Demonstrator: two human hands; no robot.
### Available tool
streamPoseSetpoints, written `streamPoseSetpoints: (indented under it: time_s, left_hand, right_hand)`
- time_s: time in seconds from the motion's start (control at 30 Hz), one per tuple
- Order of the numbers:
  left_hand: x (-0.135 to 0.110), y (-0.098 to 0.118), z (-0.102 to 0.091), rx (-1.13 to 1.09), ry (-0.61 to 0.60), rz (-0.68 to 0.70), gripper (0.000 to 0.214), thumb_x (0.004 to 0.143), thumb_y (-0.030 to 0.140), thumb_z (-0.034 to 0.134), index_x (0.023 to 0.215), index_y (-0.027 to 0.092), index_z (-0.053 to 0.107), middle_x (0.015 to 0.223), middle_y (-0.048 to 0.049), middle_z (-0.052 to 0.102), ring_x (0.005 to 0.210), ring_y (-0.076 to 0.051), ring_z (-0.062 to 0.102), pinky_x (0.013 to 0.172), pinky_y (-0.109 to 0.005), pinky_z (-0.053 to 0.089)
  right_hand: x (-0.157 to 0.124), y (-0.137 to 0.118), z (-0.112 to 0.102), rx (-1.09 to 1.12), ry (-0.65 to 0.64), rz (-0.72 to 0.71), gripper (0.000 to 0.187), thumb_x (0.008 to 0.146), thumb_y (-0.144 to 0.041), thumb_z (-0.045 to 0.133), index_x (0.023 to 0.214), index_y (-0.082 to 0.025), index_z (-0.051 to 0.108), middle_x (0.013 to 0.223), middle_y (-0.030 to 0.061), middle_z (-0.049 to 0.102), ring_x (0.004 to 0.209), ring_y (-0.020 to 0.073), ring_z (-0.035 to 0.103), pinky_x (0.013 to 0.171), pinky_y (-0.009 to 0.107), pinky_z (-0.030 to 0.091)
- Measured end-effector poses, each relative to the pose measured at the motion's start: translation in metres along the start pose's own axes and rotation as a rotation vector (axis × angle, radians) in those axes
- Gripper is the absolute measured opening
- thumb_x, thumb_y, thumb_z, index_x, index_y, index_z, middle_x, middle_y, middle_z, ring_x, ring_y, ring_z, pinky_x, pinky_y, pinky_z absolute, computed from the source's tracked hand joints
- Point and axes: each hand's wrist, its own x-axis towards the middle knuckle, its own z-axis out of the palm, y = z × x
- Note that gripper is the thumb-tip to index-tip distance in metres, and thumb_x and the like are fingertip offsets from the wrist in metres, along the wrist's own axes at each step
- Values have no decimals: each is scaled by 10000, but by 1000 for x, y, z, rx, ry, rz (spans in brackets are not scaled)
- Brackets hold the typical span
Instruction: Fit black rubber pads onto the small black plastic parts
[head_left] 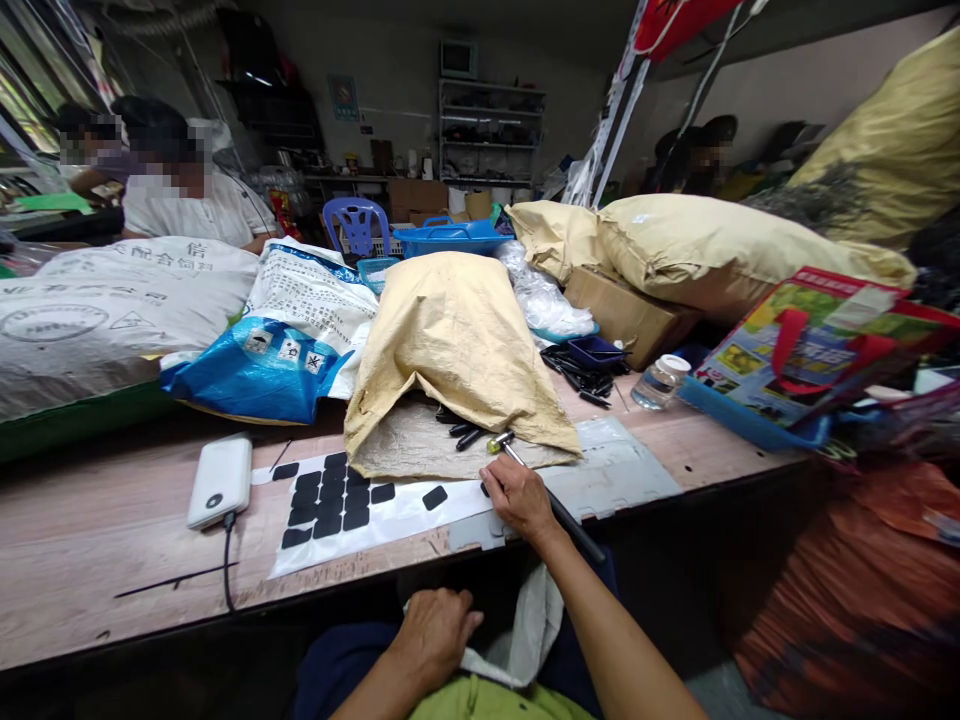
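Lower centre: right hand (519, 497) beside hammer (576, 526), left hand (435, 630) near pale cloth (545, 612). Both hands' fingers curled; grip cannot be determined.

The person is wearing a yellow-green garment (487, 702) at the waist and dark navy legwear (322, 668). Both forearms (615, 630) are showing bare and slim, tapering toward the wrists; the left fingers (468, 622) and right fingers (496, 481) are likewise showing bare.

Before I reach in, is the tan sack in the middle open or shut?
Open: the tan sack has its mouth gaping toward you, with black pieces showing at the opening.
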Motion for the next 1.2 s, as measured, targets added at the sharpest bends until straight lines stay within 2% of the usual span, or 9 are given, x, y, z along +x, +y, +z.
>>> streamPoseSetpoints:
  time_s: [0.1, 0.23, 0.4, 0.47, 0.6, 0.67, 0.83, 1.03, 1.2]
  left_hand:
    - [-8, -2, -4, 21, -30, 45, 450, 1024, 438, 368, 931, 214, 748, 937, -136, 784, 931, -297, 748, 803, -381, 509]
    - [-17, 2, -16, 38, -30, 71, 400, 989, 399, 436, 888, 200, 768, 904, -150, 785, 883, -314, 745, 778, -391, 499]
    - [-1, 3, -67, -208, 68, 208, 232, 911, 407, 587, 930, 265, 769, 865, -36, 782, 780, -222, 693, 672, -293, 438]
    - [20, -1, -93, -333, 198, 179, 305, 958, 431, 525, 924, 244, 763, 759, -14, 746, 684, -184, 643, 625, -274, 410]
    - [78, -12, -130, -329, 725, -46, 223, 942, 379, 580, 1001, 220, 726, 825, -24, 710, 753, -180, 630, 726, -286, 434]
    - [102, -17, -138, -239, 818, -86, 204, 911, 364, 636, 1024, 212, 714, 920, -50, 695, 877, -208, 630, 779, -301, 442]
    - [123, -24, -140, -114, 703, -139, 153, 853, 342, 713, 929, 210, 721, 975, -63, 690, 987, -250, 601, 846, -338, 435]
    - [89, -49, -124, -201, 683, -17, 171, 822, 327, 740, 961, 227, 732, 890, -35, 702, 935, -246, 578, 855, -357, 413]
    - [67, -67, -105, -294, 671, 56, 183, 825, 360, 746, 953, 229, 735, 944, -48, 714, 954, -252, 587, 872, -373, 411]
  right_hand:
    - [0, -1, 0, 0, 1, 1, 338, 1044, -310, 442, 752, -213, 582, 783, 24, 578, 761, 162, 538, 705, 275, 363]
    - [0, 0, 0, 0, -1, 0, 335, 1047, -308, 437, 764, -212, 586, 791, 23, 576, 771, 162, 542, 715, 274, 368]
    - [-1, 0, 2, 2, 3, 1, 326, 1042, -304, 445, 762, -213, 587, 796, 24, 573, 777, 163, 542, 713, 274, 371]
    - [-1, -1, 2, 4, 6, 2, 319, 1041, -299, 445, 770, -214, 590, 799, 25, 574, 779, 165, 542, 710, 275, 370]
    - [-1, -1, 1, 14, 17, 0, 311, 1033, -292, 456, 763, -217, 588, 785, 24, 572, 763, 164, 538, 697, 276, 373]
    - [-2, -1, 1, 22, 26, -5, 315, 1030, -284, 457, 750, -218, 584, 779, 24, 574, 761, 164, 540, 699, 274, 379]
    - [-3, -1, -2, 41, 56, -16, 329, 1032, -264, 430, 741, -218, 576, 771, 32, 573, 765, 169, 551, 718, 277, 398]
    - [-7, -4, -7, 24, 150, 27, 252, 1000, -252, 463, 824, -220, 640, 819, 69, 604, 840, 215, 554, 809, 326, 415]
    - [-13, -7, -12, -223, 331, 277, 151, 898, -279, 615, 1020, -212, 673, 972, 118, 628, 932, 283, 525, 805, 380, 385]
